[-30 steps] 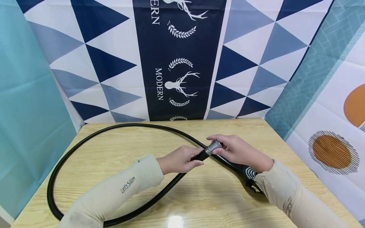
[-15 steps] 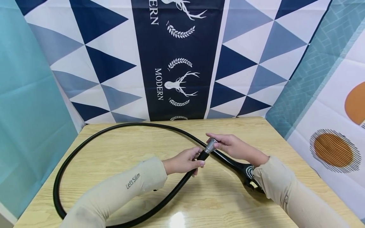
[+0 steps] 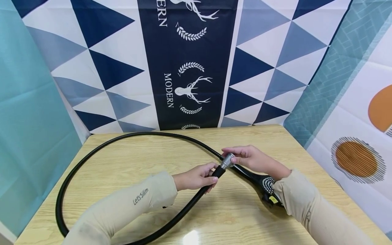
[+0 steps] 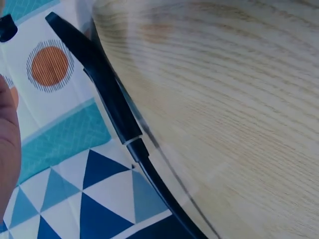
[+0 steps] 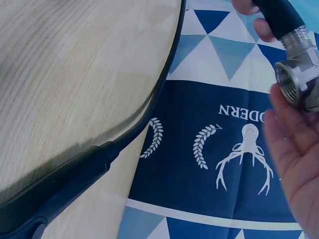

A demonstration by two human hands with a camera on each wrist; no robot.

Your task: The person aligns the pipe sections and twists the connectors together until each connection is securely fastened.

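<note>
A black shower hose (image 3: 147,133) loops across the wooden table. My left hand (image 3: 197,177) grips the hose's end, its thumb lying along the top. On that end sits a silver metal elbow fitting (image 3: 227,161), which my right hand (image 3: 249,159) holds between thumb and fingers. In the right wrist view the fitting (image 5: 296,74) shows a threaded round opening, with fingers just below it. At the hose's other end a black shower head (image 3: 267,183) lies beside my right forearm, partly hidden by the sleeve. The left wrist view shows its handle (image 4: 112,99), and no grip on the hose.
The light wood table (image 3: 128,177) ends at the back against a patterned blue and white cloth (image 3: 122,68). More cloth hangs at the left and right sides. The hose passes behind and below my hands, and the left sleeve (image 3: 128,204) covers part of it.
The hose end and fitting now stand more steeply. My left hand has shifted slightly down along with them, and the loop's left side has drawn a little to the right.
</note>
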